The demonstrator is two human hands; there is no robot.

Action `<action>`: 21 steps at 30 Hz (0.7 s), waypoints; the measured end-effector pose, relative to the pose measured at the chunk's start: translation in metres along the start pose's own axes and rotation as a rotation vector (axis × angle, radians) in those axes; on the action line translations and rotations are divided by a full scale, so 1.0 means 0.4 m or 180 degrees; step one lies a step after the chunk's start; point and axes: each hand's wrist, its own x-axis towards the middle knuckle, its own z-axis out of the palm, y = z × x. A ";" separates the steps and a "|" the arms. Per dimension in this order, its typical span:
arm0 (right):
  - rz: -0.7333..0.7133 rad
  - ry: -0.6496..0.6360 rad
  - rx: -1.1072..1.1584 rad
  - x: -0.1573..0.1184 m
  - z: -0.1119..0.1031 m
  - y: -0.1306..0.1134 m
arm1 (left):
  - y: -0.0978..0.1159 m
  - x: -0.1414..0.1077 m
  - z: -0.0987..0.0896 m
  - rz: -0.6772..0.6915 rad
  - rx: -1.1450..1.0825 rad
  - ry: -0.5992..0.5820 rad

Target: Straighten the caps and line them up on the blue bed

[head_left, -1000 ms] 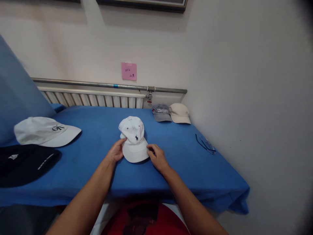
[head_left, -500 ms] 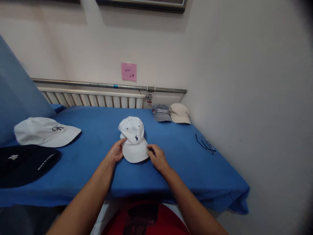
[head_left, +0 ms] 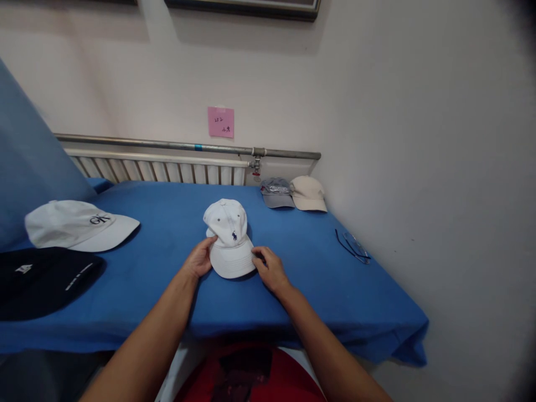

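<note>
A white baseball cap (head_left: 228, 229) with a small dark-blue horse-and-rider emblem sits upright in front of me, its brim facing me. My left hand (head_left: 201, 257) grips its left side, the thumb on the outside near the brim and the other fingers partly hidden beneath. At the right edge of the brim, my right hand (head_left: 270, 269) pinches it between thumb and curled fingers. The cap rests on, or just over, a blue cloth (head_left: 159, 279) that covers the table.
On the left lie a white cap (head_left: 67, 223) with black letters and a black cap (head_left: 42, 285). A grey cap (head_left: 277, 194) and a beige cap (head_left: 307, 194) stand at the back right. Eyeglasses (head_left: 354, 248) lie by the right wall. A radiator (head_left: 167, 170) runs behind the table.
</note>
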 end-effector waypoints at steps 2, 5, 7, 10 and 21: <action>-0.0003 0.0005 -0.0003 0.000 0.000 0.000 | -0.001 0.001 -0.001 0.0001 0.0001 -0.0009; -0.0003 0.0012 -0.0002 0.001 0.001 0.001 | -0.001 0.002 -0.003 0.0010 0.0000 -0.0027; -0.0001 0.0017 0.0002 0.001 0.002 0.002 | -0.002 0.002 -0.004 0.0012 -0.0001 -0.0040; 0.0006 0.0016 0.0009 0.000 0.002 0.002 | -0.002 0.003 -0.004 0.0017 -0.0006 -0.0036; 0.0041 0.0003 0.0016 0.000 0.001 0.001 | -0.001 -0.001 0.000 0.0020 -0.0013 -0.0008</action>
